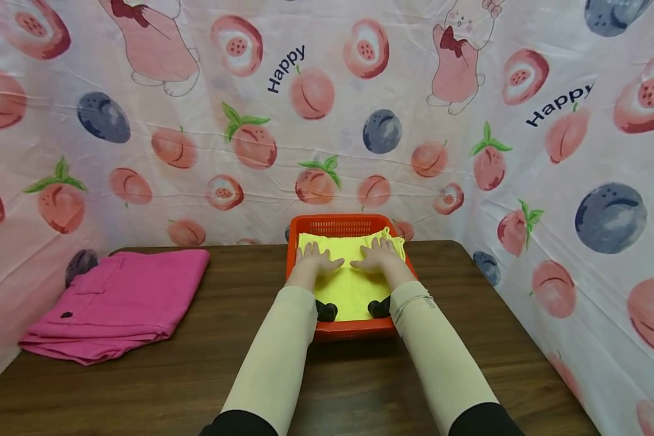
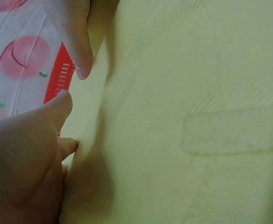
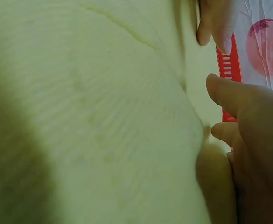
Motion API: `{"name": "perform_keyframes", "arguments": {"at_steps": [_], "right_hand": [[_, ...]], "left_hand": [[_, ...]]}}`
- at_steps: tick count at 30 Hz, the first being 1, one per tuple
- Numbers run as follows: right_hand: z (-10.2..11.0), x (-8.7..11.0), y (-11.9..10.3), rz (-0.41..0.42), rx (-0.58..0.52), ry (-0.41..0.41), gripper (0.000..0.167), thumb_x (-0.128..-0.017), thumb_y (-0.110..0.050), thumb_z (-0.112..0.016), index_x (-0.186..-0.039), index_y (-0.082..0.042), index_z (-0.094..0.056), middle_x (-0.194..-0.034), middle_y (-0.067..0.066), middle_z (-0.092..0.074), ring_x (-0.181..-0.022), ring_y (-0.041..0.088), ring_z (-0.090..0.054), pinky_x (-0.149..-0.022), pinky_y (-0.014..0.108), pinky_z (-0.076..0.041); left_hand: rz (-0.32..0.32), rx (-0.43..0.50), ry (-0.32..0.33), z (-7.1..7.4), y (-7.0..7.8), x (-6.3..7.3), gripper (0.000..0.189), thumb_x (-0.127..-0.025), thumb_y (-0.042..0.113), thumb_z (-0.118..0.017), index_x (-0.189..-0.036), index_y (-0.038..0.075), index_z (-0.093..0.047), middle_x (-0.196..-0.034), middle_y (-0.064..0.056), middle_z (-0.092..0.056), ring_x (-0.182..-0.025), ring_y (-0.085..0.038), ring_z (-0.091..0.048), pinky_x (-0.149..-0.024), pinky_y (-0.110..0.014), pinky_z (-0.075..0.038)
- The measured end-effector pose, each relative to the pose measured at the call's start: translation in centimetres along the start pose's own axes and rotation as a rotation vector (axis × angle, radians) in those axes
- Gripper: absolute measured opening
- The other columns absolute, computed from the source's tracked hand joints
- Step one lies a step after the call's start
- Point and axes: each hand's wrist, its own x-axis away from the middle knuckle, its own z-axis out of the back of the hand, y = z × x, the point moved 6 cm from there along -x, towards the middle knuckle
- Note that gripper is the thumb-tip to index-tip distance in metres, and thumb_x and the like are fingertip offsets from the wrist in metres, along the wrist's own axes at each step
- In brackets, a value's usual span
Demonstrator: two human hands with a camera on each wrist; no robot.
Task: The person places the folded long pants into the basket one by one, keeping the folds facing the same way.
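A folded yellow cloth garment (image 1: 349, 290) lies in an orange-red plastic basket (image 1: 354, 330) with slotted walls. My left hand (image 1: 317, 260) rests on the left part of the cloth, its fingers spread and pointing to the far side. On the right part lies my right hand (image 1: 380, 257), fingers likewise spread. The thumbs point toward each other with a gap between them. Up close in the left wrist view, the yellow cloth (image 2: 197, 84) shows a stitched rectangular patch. The right wrist view shows ribbed-looking yellow fabric (image 3: 103, 116) beside the fingers.
A folded pink garment (image 1: 125, 297) with a dark button lies on the left of the dark wooden table (image 1: 240, 303). Fruit-printed sheeting (image 1: 327, 151) hangs behind the table and along both sides. The basket stands near the back sheet.
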Motion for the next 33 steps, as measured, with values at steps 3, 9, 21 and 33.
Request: {"name": "perform_keyframes", "arguments": {"at_steps": [3,9,21,33], "right_hand": [[0.0,0.1,-0.1,-0.002,0.009,-0.032,0.07,-0.098,-0.053,-0.037,-0.151,-0.009,-0.029,-0.155,0.026,-0.009,-0.142,0.042,0.0,-0.112,0.049,0.001],[-0.1,0.2,-0.2,-0.003,-0.016,-0.045,0.069,-0.098,-0.053,-0.037,-0.151,-0.01,-0.029,-0.155,0.025,-0.008,-0.142,0.04,0.002,-0.112,0.048,0.003],[-0.3,0.2,0.0,0.031,-0.006,-0.079,0.068,-0.099,-0.052,-0.036,-0.149,-0.007,-0.033,-0.154,0.029,-0.008,-0.141,0.043,0.0,-0.112,0.05,0.001],[1.1,1.1,0.3,0.078,-0.139,-0.085,0.069,-0.096,-0.047,-0.049,-0.151,-0.01,-0.03,-0.154,0.021,-0.021,-0.141,0.04,-0.01,-0.112,0.052,-0.008]], "left_hand": [[0.01,-0.001,-0.007,-0.1,-0.1,-0.2,0.073,-0.098,0.058,-0.032,-0.152,0.011,-0.026,-0.157,-0.021,-0.003,-0.144,-0.034,0.002,-0.111,-0.051,0.006],[0.026,-0.005,-0.003,-0.2,-0.1,-0.1,0.073,-0.097,0.059,-0.032,-0.152,0.011,-0.027,-0.157,-0.021,-0.004,-0.144,-0.033,0.002,-0.111,-0.05,0.007],[-0.001,0.003,-0.011,-0.3,-0.2,-0.2,0.074,-0.097,0.06,-0.033,-0.152,0.011,-0.026,-0.157,-0.02,-0.002,-0.144,-0.033,0.005,-0.111,-0.05,0.007],[-0.099,0.044,-0.107,1.0,0.2,0.8,0.067,-0.098,0.051,-0.043,-0.15,0.01,-0.034,-0.156,-0.019,-0.015,-0.143,-0.036,-0.001,-0.111,-0.054,0.001]]}}
